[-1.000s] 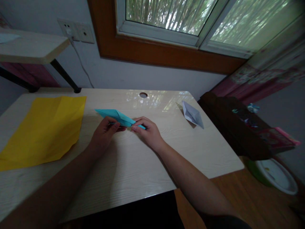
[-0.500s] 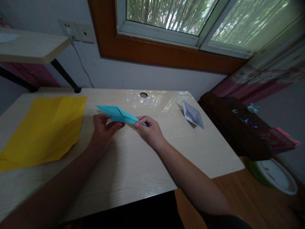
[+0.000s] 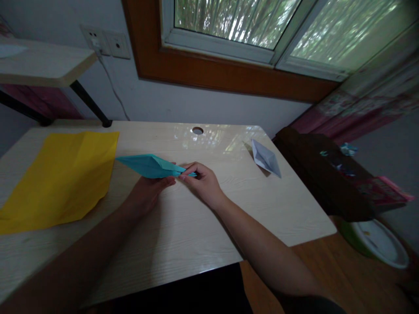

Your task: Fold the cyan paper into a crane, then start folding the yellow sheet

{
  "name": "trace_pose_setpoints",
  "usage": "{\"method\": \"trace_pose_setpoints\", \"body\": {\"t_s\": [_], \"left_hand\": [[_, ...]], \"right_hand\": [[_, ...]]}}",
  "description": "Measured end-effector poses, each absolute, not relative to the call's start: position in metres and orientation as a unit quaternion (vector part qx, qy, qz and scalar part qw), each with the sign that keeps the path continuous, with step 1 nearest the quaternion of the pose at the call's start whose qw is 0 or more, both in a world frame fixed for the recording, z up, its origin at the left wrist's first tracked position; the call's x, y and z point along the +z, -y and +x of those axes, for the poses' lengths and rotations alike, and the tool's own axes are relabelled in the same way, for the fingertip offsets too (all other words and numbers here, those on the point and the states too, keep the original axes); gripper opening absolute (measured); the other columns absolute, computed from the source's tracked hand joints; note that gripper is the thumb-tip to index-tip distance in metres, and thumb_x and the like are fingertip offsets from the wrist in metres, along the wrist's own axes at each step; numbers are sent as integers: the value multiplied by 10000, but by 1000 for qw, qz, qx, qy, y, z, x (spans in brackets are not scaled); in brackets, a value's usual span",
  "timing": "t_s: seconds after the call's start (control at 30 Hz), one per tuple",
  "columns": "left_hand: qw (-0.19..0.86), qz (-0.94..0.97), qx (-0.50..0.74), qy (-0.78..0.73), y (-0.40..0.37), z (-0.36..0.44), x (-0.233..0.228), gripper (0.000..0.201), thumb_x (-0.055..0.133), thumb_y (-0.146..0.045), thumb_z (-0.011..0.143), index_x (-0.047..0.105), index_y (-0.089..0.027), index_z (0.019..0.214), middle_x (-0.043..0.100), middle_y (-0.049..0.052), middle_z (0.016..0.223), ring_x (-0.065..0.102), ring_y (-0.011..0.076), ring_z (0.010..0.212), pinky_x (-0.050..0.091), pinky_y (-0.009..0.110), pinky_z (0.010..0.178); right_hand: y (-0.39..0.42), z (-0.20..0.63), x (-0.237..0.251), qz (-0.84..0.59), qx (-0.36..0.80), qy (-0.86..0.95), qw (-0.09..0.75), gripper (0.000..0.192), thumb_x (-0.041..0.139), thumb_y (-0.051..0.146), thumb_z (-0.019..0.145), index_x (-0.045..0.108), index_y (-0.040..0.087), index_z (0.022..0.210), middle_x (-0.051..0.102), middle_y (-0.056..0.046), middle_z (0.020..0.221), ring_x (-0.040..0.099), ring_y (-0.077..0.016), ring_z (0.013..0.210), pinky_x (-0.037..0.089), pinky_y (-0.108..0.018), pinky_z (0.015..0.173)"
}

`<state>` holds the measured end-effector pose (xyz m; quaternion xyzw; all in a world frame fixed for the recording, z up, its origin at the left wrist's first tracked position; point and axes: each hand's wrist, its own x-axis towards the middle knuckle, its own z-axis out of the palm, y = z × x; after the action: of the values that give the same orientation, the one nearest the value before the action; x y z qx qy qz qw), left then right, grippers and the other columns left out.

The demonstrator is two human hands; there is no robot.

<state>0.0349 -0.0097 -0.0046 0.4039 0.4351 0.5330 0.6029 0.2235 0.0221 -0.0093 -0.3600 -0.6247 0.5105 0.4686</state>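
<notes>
A folded piece of blue paper point(image 3: 144, 165), long and pointed at its left end, is held between both hands just above the table. My right hand point(image 3: 204, 183) pinches its narrow right end between thumb and fingers. From below, my left hand point(image 3: 147, 192) grips the paper near its middle; the thumb reaches towards the right fingertips, and some of its fingers are hidden behind the paper. To the right on the table stands a folded white paper boat point(image 3: 266, 158).
A large yellow sheet of paper point(image 3: 65, 179) lies on the left of the pale wooden table point(image 3: 196, 231). A raised shelf point(image 3: 49, 65) on black legs stands at the back left. The tabletop has a round hole point(image 3: 197, 130) near its back edge.
The blue paper has shifted left and slightly down, its pointed end now near the yellow sheet. My left hand has slid right along its underside, closer to my right hand.
</notes>
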Motion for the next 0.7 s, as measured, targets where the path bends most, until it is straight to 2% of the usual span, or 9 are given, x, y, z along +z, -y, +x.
{"method": "trace_pose_setpoints", "body": {"t_s": [0.1, 0.2, 0.33, 0.43, 0.6, 0.7], "left_hand": [[587, 390, 537, -463, 10, 35, -4, 390, 859, -460, 716, 734, -209, 987, 775, 79, 1120, 707, 258, 1068, 581, 359, 867], [588, 354, 558, -467, 9, 36, 0, 325, 856, -434, 718, 744, -216, 931, 789, 61, 1068, 719, 251, 1047, 592, 363, 881], [605, 287, 580, -464, 7, 37, 5, 300, 904, -362, 656, 761, -192, 857, 799, 55, 978, 732, 234, 977, 592, 369, 917], [591, 283, 585, -477, 6, 36, 3, 306, 900, -375, 671, 768, -181, 868, 797, 61, 966, 730, 228, 961, 586, 370, 928], [556, 327, 576, -503, 5, 30, -7, 298, 872, -419, 717, 754, -176, 842, 786, 52, 916, 719, 206, 862, 590, 341, 851], [543, 372, 550, -514, 4, 28, -11, 290, 831, -442, 761, 747, -169, 808, 777, 53, 856, 705, 206, 793, 584, 324, 769]], "right_hand": [[-20, 223, -7, -347, 459, 679, 456, 179, 768, 378, 848, 684, 229, 797, 726, -50, 997, 676, -197, 955, 524, -365, 882], [-19, 222, -4, -334, 422, 715, 447, 166, 757, 359, 867, 679, 237, 786, 725, -48, 984, 677, -195, 943, 525, -363, 871], [-19, 222, -3, -316, 413, 738, 430, 140, 751, 347, 878, 683, 243, 814, 715, -50, 1033, 668, -195, 983, 516, -374, 897], [-19, 222, -6, -311, 434, 731, 424, 143, 756, 361, 873, 682, 238, 864, 704, -50, 1042, 656, -190, 987, 511, -367, 890], [-18, 221, -14, -371, 495, 668, 413, 336, 790, 443, 827, 618, 234, 1026, 668, -2, 879, 590, -137, 752, 490, -285, 698], [-17, 220, -15, -353, 522, 651, 424, 395, 817, 430, 799, 601, 237, 1067, 673, -10, 934, 611, -136, 791, 505, -283, 719]]}}
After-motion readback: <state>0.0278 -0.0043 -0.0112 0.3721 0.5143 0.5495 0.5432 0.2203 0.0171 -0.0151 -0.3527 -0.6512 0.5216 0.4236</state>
